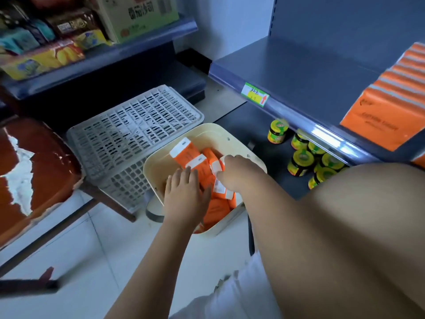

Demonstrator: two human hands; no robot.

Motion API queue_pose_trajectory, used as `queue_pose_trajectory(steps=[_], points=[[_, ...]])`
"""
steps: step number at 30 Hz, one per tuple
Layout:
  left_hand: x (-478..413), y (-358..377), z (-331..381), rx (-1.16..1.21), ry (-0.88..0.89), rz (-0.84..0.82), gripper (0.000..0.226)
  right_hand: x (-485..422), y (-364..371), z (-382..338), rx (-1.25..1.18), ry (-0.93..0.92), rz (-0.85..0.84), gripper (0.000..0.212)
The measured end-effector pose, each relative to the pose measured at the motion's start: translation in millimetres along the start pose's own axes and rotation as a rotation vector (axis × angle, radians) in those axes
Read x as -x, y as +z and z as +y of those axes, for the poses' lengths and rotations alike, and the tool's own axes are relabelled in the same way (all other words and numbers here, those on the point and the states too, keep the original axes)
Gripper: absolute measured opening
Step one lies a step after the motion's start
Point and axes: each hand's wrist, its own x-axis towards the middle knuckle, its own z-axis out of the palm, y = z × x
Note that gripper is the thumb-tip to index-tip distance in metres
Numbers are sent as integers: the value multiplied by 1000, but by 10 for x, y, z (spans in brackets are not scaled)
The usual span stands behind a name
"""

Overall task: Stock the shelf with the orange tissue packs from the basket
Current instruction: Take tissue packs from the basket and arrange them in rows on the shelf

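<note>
Packs [184, 157] are lying jumbled in the basket [207, 132] on the floor, below and left of the shelf [299, 65]. A stack [391, 100] of like packs is standing at the shelf's right end. The left hand [184, 192] is lying flat on the pile, fingers straight, gripping nothing. The right hand [239, 173] is curling over the white end of a pack, fingers and thumb closing on it. The hands are sitting apart, with packs between them.

Judgement: the pick-up is in hand. It is best done with the left hand pinning the neighbouring packs while the right is lifting its pack end-first. The squeeze should be light, as the wrap is looking soft. The pack then needs carrying clear of the shelf lip and setting beside the stack.

Limits: the right fingertips are hiding under the hand, so the number of packs gripped is not showing. Packs beneath both hands are lying out of sight. The stack is running off the frame edge. Print on the price tag [255, 94] is blurring beyond reading.
</note>
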Motion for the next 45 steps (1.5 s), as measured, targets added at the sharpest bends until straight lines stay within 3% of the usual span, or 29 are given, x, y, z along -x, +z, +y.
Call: queue_pose_trajectory(steps=[7,14,17,20,23,27,30,36,38,40,43,45], points=[[-241,392,-181,90,-120,-149,62,-525,447,-88,-85,82,-132,27],[-785,640,-428,327,-394,-107,56,-1144,665,-210,-162,-15,-9,26],[-1048,664,-522,436,-461,-77,68,-1367,782,-285,-240,-76,40,42],[-1259,717,-594,450,-427,-91,80,-1494,880,-251,-67,-127,-124,81],[-1364,801,-645,368,-379,-63,76,-1540,933,-263,49,-183,-95,93],[-1375,900,-633,361,-338,32,54,-1571,940,-289,224,-164,-26,70],[-1352,913,-615,403,-375,70,36,-1624,952,-283,192,-174,17,61],[-1260,745,-667,592,-537,24,47,-1757,817,-140,235,-333,3,32],[-1205,673,-695,669,-602,22,30,-1759,825,-83,57,-283,51,23],[-1156,592,-704,828,-722,54,20,-1716,780,-84,-362,-104,88,22],[-1121,453,-659,1082,-858,94,23,-1633,561,-110,-1002,195,131,31],[-1131,317,-581,1257,-845,112,30,-1574,390,-103,-1175,262,196,27]])
